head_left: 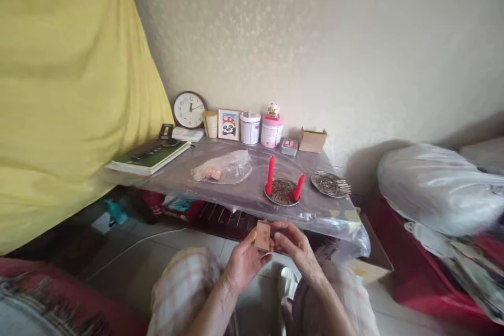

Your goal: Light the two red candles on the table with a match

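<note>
My left hand (243, 262) holds a small tan box, likely a matchbox (262, 236), upright in front of my knees. My right hand (296, 245) is closed with its fingertips pinched at the box's right side; what they pinch is too small to make out. Just beyond, on a low table covered in clear plastic (220, 189), a round dish (282, 192) of dark grains holds two red candles (270, 175), the right candle (299, 187) leaning. A second dish (328, 184) with thin sticks lies to its right.
A clear plastic bag (224, 168) lies mid-table, books (149, 157) at the left edge. A clock (189, 109), tins (250, 127), a picture (229, 124) and a cardboard box (312, 139) line the wall. Yellow cloth (66, 94) hangs left; a wrapped bundle (433, 189) sits right.
</note>
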`<state>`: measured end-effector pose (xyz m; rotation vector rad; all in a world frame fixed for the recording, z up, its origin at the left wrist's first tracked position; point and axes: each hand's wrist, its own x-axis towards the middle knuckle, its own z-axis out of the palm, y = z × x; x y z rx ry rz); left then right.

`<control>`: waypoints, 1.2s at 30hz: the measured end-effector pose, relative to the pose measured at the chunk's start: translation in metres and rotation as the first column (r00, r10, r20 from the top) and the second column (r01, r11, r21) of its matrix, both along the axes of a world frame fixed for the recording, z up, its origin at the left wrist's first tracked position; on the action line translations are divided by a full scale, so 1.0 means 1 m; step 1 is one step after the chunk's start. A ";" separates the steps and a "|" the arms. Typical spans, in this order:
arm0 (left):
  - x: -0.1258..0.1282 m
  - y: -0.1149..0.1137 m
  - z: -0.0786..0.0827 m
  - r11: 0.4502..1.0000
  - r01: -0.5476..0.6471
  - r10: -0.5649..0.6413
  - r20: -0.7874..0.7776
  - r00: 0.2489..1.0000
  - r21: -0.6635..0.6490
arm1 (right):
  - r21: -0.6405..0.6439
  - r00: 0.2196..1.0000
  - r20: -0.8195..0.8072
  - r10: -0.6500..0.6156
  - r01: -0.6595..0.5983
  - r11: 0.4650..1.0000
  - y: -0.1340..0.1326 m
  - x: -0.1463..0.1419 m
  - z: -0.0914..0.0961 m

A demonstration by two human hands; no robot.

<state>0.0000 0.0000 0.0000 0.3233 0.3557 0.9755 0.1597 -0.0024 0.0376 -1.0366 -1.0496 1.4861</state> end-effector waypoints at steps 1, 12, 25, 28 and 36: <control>0.001 0.000 -0.001 1.000 0.020 -0.020 -0.002 1.000 -0.001 | -0.017 0.999 -0.003 -0.035 0.035 0.999 0.000 0.002 -0.002; 0.003 -0.006 -0.002 0.988 0.152 -0.152 -0.015 0.988 0.032 | -0.060 0.997 -0.026 -0.074 0.073 0.996 -0.003 0.006 -0.003; 0.004 -0.007 -0.008 0.980 0.197 -0.197 -0.008 0.980 0.003 | -0.076 0.979 0.023 -0.203 0.204 0.976 0.002 0.012 -0.009; 0.003 -0.006 -0.007 0.980 0.196 -0.196 -0.002 0.981 -0.021 | -0.060 0.979 0.032 -0.200 0.202 0.978 0.002 0.011 -0.008; 0.002 -0.005 -0.006 0.981 0.171 -0.171 0.008 0.985 -0.089 | 0.097 0.983 0.125 -0.137 0.125 0.987 -0.004 0.016 -0.006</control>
